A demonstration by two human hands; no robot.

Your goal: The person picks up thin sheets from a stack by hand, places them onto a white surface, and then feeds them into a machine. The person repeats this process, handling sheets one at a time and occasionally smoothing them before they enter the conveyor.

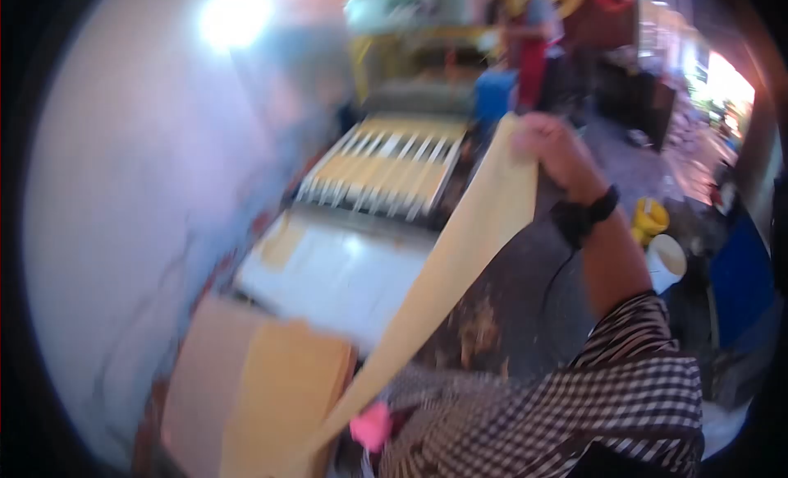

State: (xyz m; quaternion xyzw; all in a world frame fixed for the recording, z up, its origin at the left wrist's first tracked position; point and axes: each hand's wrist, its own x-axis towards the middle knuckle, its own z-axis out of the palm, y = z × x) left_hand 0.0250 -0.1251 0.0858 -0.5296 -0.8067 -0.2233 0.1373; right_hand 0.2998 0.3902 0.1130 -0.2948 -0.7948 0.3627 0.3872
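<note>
A long, thin, pale-yellow sheet [460,240] hangs from my right hand [548,145], whose fingers are closed on its upper corner. From there it slants down to the lower left, narrowing as seen edge-on, across the front of a stack of flat sheets [279,388]. That stack shows a brownish part on the left and a yellow part on the right. My left hand is not in view. Beside the sheet's lower end is a small pink thing [371,426], too blurred to name.
A white flat plate [336,273] leads to a machine bed with pale bars over yellow sheets [386,162]. Along the left runs a wall [139,190]. At right stand a yellow container [649,218], a white bucket [666,260] and a blue panel [741,273]. Another person [533,51] stands far back.
</note>
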